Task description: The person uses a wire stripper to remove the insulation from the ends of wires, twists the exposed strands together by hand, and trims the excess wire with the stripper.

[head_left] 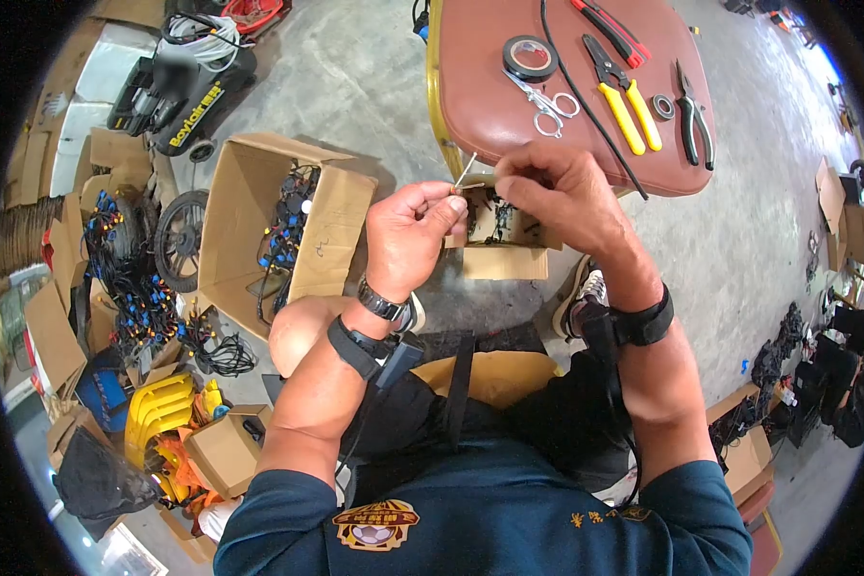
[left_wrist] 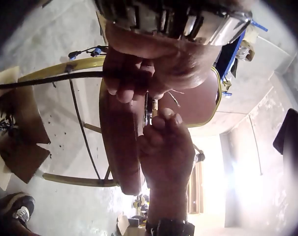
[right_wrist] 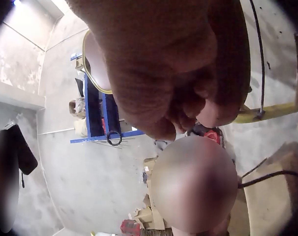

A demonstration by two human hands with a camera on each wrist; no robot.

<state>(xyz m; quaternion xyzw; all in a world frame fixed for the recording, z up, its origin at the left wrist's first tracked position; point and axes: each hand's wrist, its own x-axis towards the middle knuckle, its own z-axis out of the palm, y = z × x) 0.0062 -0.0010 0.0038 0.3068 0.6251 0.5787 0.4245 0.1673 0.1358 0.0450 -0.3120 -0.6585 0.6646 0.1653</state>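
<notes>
In the head view the left hand (head_left: 408,235) pinches a thin, pale strand (head_left: 466,171) between thumb and forefinger, its tip pointing up. A dark cable (left_wrist: 51,78) runs to the left hand (left_wrist: 149,69) in the left wrist view. To its right, at the edge of the red-brown padded seat (head_left: 490,115), is the right hand (head_left: 571,197), apart from it with fingers curled; whether something small is between its fingertips cannot be told. Close up, the right hand (right_wrist: 159,64) fills the top of the right wrist view, its fingers bent.
On the seat lie black tape (head_left: 530,58), scissors (head_left: 549,108), yellow-handled strippers (head_left: 629,106), pliers (head_left: 693,115), a red-handled tool (head_left: 616,31), a small ring (head_left: 661,107) and a black cable (head_left: 586,91). Below the hands is a small carton (head_left: 505,264); a larger carton (head_left: 341,226) with connectors stands left.
</notes>
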